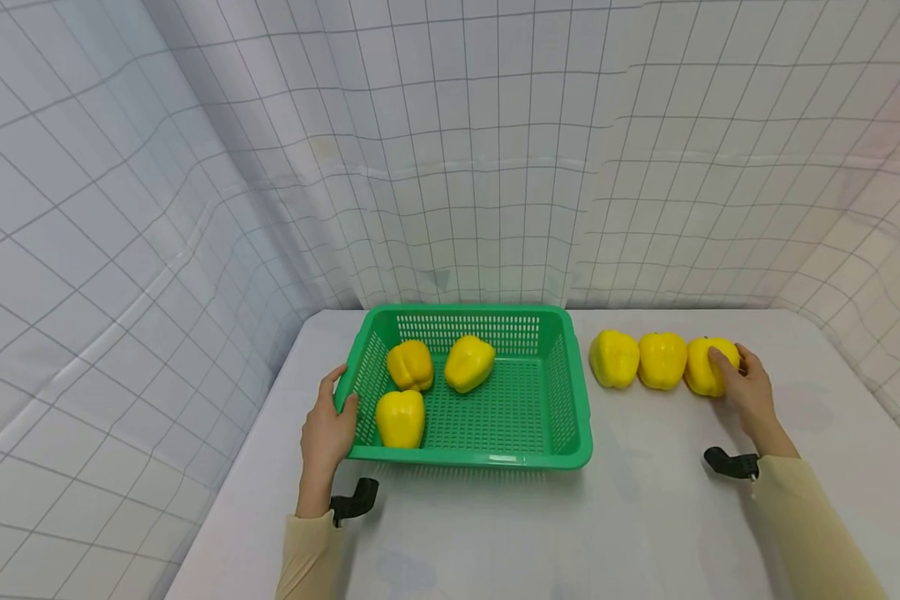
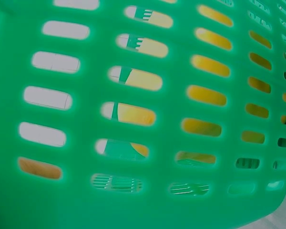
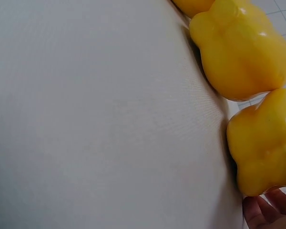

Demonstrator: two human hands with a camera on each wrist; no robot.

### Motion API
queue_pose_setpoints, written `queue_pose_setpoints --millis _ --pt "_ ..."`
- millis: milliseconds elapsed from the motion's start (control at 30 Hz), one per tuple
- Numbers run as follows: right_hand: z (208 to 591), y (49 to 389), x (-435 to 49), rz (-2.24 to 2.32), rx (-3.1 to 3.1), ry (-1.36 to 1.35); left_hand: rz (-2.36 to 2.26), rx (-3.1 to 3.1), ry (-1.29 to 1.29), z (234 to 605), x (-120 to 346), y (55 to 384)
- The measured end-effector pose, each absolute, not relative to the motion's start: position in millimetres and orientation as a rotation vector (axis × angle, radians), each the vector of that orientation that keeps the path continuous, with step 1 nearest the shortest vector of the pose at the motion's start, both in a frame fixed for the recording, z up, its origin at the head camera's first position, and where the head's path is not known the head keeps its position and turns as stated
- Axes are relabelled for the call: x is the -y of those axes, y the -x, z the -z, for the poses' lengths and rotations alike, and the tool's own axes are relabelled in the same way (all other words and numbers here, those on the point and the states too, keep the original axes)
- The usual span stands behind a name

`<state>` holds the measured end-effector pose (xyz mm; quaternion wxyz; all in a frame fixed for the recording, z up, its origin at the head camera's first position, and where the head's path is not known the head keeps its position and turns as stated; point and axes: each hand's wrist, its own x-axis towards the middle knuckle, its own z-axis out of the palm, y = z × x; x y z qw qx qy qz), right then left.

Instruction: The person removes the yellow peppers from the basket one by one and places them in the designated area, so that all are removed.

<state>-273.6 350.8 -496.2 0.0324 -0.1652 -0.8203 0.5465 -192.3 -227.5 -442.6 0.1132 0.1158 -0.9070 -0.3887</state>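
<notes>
The rim of the green basket (image 1: 468, 460) is gripped at its left side by the left hand (image 1: 330, 425), with the thumb laid over the inner edge and the fingers curled outside. The right pepper (image 1: 705, 367) of a row of three is held by the right hand (image 1: 752, 390) between thumb and fingers; the thumb is pressed to its upper side, and in the right wrist view the fingertips (image 3: 267, 212) are seen against its outer side. The hand is parted only by the pepper's width.

Three peppers are contained in the basket: the rear pepper (image 1: 410, 365) and the front pepper (image 1: 401, 419) are set near the left wall, and the centre pepper (image 1: 469, 364) is tilted toward the middle. Through the slotted wall, patches of yellow are shown in the left wrist view.

On the white table (image 1: 615, 517), just right of the basket, the left pepper (image 1: 613, 359) and the middle pepper (image 1: 662, 361) are lined up closely with the held one. All are yellow, glossy and lobed; a deeper, more orange tone is shown by the rear one. A black mount (image 1: 356, 500) is worn on each wrist, below which pale sleeves (image 1: 309, 550) are seen.
</notes>
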Motion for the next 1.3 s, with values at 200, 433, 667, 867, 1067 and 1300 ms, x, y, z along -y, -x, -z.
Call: queue_pose_setpoints --millis 200,433,667,867,1067,1300 --pt "496 272 -348 -1.661 2.482 0.552 1.138 2.655 -0.331 443 228 192" --pt "491 267 -341 -1.580 2.362 0.679 1.138 2.657 -0.321 442 228 192" --pt "487 264 -333 -1.435 2.148 0.673 1.135 2.660 -0.322 442 228 192" --pt "480 263 -320 -1.325 1.981 0.521 1.143 2.650 -0.322 444 228 192" --pt "461 263 -298 -1.414 1.917 0.426 1.142 2.646 -0.322 444 228 193" --pt "437 258 -271 -1.727 1.846 0.394 1.157 2.647 -0.333 444 229 193"
